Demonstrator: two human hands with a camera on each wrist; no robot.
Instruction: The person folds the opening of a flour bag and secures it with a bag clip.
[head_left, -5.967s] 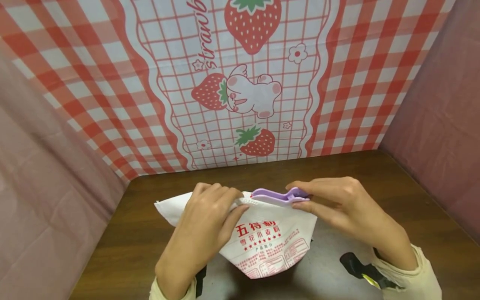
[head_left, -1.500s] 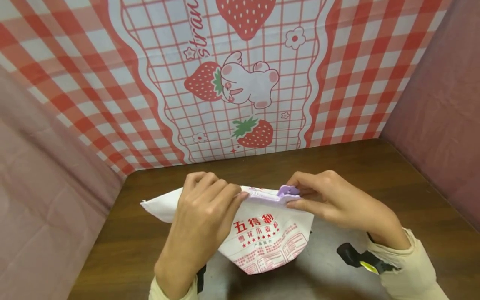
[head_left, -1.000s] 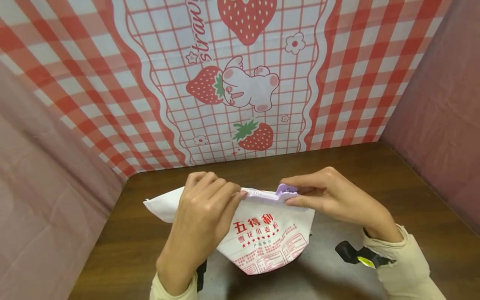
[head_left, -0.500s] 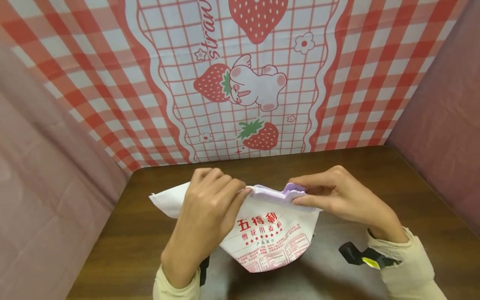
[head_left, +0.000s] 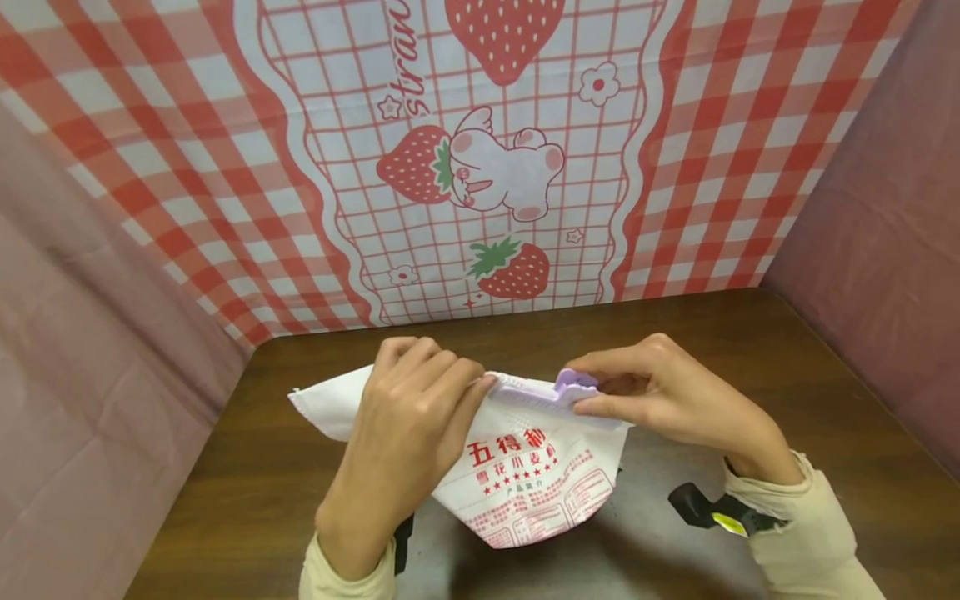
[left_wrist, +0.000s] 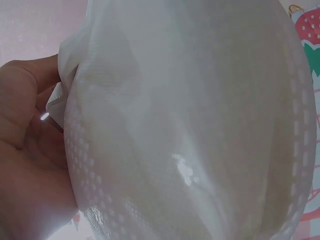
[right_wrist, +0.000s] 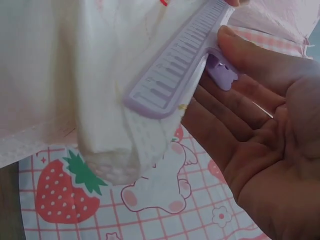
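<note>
A white flour bag with red printing is held up by its folded top edge in the head view. My left hand grips that edge near the middle, thumb in front and fingers behind. A purple bag clip lies along the top edge to the right, its arm flat against the bag. My right hand pinches the clip's handle end between thumb and fingers. The right wrist view shows the clip's ridged long arm across the plastic. In the left wrist view the bag hides most fingertips.
Below is a brown wooden table with a grey area under the bag. A red-checked strawberry cloth hangs behind, and pink curtains flank the sides. A black wrist device sits on the right sleeve.
Six seconds ago the clip's arms stood apart at the bag's edge; since then they have come together over it. Over the last second both hands have kept nearly the same hold, with slight view shifts.
</note>
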